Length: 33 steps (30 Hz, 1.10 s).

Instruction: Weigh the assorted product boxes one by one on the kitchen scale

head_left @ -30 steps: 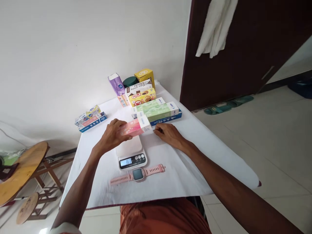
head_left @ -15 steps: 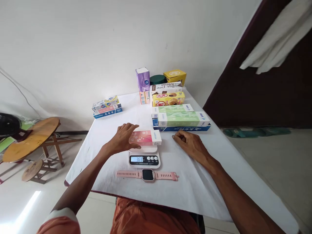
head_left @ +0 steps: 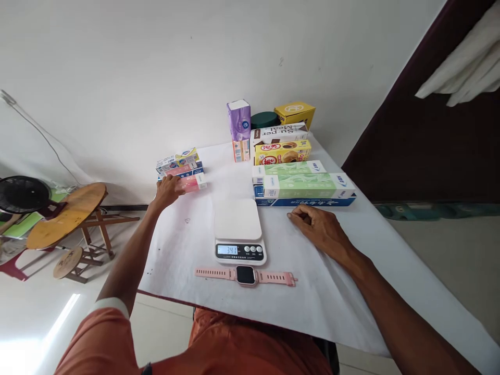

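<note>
My left hand [head_left: 167,191] grips a pink and white box [head_left: 191,183] at the front of a small stack of boxes on the table's left side. Behind it lie a blue box [head_left: 199,170] and several small cartons [head_left: 186,156]. A white digital kitchen scale [head_left: 237,221] stands bare in the middle, its display lit and seeming to read 341. In front of the scale a smartwatch [head_left: 246,275] with a pink strap is laid out flat. To the right, my right hand [head_left: 318,226] rests on the white cloth with its fingers curled, nothing visible in them.
Green and white boxes [head_left: 308,185] lie on a long blue box [head_left: 312,202] at the right. Beyond are yellow snack boxes [head_left: 283,152], a white carton [head_left: 279,134] and a purple tissue pack [head_left: 239,121]. A wooden table [head_left: 66,213] with a fan [head_left: 23,194] stands left.
My left hand has carried the pink box off the scale, leftward and away, to the small stack. The scale's reading has changed. My right hand stays on the cloth; the view has shifted slightly.
</note>
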{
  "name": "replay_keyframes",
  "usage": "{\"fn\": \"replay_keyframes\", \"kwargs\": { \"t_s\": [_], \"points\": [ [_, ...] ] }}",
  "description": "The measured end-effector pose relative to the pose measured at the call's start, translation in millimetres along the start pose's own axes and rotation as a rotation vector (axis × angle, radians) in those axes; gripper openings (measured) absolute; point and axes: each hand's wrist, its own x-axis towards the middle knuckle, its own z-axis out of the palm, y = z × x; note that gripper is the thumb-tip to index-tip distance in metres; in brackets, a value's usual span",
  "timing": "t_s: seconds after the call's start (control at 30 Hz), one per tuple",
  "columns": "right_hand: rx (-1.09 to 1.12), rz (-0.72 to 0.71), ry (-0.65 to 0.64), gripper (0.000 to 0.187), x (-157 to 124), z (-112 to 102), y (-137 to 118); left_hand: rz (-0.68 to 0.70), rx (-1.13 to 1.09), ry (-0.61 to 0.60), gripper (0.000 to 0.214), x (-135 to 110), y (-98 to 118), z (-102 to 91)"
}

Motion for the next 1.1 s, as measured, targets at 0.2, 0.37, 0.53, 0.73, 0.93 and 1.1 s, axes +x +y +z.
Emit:
{"fn": "replay_keyframes", "kwargs": {
  "t_s": [0.2,0.37,0.53,0.73,0.93,1.1],
  "points": [
    [0.006,0.04,-0.004,0.028,-0.5,0.3,-0.1,-0.043,0.029,0.028,0.051,30.9,-8.4,26.3],
    [0.015,0.045,0.001,0.026,0.7,1.5,2.3,-0.059,0.071,0.111,0.043,36.7,-7.0,36.4],
    [0.027,0.027,0.02,0.023,2.4,1.9,2.6,-0.065,0.088,0.128,0.044,32.8,8.5,31.5],
    [0.049,0.033,0.012,0.02,4.3,-0.1,0.9,0.36,-0.098,0.196,0.051,22.2,97.4,5.7],
    [0.044,0.009,0.007,0.018,4.8,-0.3,1.5,0.736,-0.157,0.05,0.068,19.3,222.4,3.4],
    [-0.004,0.022,-0.01,0.015,7.3,0.6,1.1,0.776,-0.059,0.0,0.056,19.0,270.8,13.0]
  ]
}}
